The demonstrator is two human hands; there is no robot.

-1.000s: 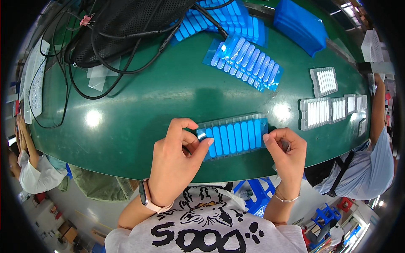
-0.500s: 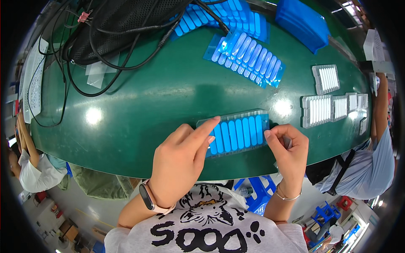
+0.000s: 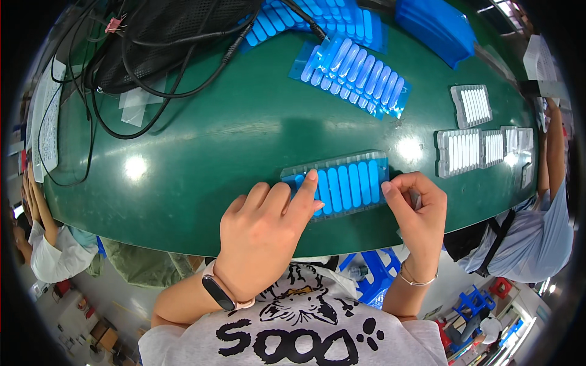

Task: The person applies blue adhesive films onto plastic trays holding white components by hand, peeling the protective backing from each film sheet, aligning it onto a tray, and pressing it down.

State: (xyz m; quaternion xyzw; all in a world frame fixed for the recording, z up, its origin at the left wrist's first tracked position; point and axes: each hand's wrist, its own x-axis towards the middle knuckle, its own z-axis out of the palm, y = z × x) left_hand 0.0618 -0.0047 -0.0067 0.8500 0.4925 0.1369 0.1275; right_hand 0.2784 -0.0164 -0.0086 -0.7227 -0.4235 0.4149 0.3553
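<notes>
A clear plastic tray [image 3: 293,174] lies at a slight tilt near the table's front edge. Over it sits a blue film sheet [image 3: 349,186] with a row of long rounded strips. My left hand [image 3: 262,216] rests across the left end, its index fingertip touching a strip and its other fingers loosely bent and apart. At the right end, my right hand [image 3: 418,207] pinches the sheet's corner between thumb and index finger. The underside of the tray is hidden.
Several clear trays with white strips [image 3: 461,152] stand at the right. Shiny blue strip sheets [image 3: 357,76] lie stacked at the back, near a blue bin [image 3: 436,30]. A black mesh bag [image 3: 165,46] and cables occupy the back left. People sit at both sides.
My left hand has turned, with its fingers more spread and its index fingertip a little farther right along the strips. My right hand keeps its pinch at the corner.
</notes>
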